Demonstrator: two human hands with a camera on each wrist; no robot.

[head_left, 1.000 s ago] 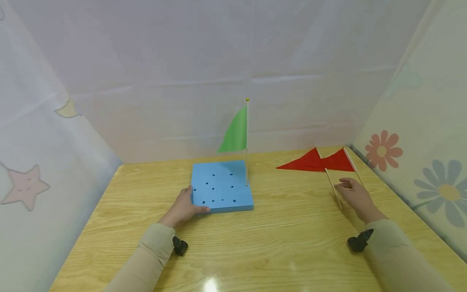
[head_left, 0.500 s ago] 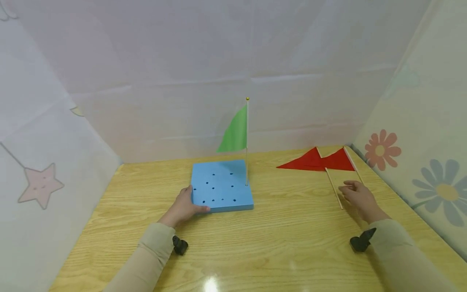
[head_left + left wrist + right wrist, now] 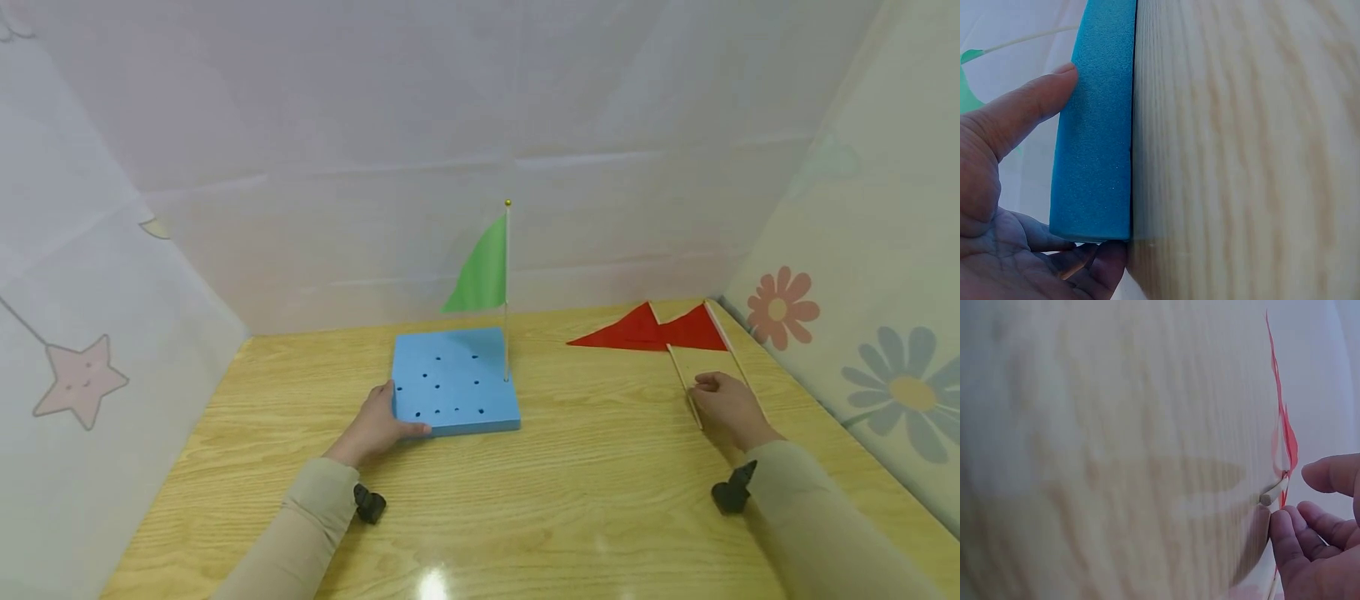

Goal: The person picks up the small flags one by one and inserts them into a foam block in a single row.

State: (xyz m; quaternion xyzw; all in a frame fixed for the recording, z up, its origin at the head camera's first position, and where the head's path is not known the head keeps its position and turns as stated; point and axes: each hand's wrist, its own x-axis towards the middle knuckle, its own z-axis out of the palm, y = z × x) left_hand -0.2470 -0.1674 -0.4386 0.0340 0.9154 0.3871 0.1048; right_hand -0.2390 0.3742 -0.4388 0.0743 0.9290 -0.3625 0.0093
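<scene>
My left hand [image 3: 378, 423] grips the front left corner of a blue foam block [image 3: 455, 396] with several small holes in its top. Seen from the left wrist, the thumb [image 3: 1038, 106] presses the block near its upper edge while the fingers wrap its end. A green flag [image 3: 487, 271] stands upright in a hole at the block's right edge. Over the lower stick of the left red flag [image 3: 626, 332] hovers my right hand [image 3: 731, 410], loosely curled. The right wrist view has the stick's end [image 3: 1267, 499] by the fingertips, thumb apart. Beside it lies another red flag [image 3: 701, 330].
All of this is on a wood-grain table [image 3: 525, 517]. A pale cloth wall [image 3: 337, 167] rises behind the table, and printed side walls with a star [image 3: 82, 379] and flowers [image 3: 911, 392] close it in left and right.
My right hand first draws slightly right and back, then comes left again to the left red flag's stick. The left hand, block and flags stay put.
</scene>
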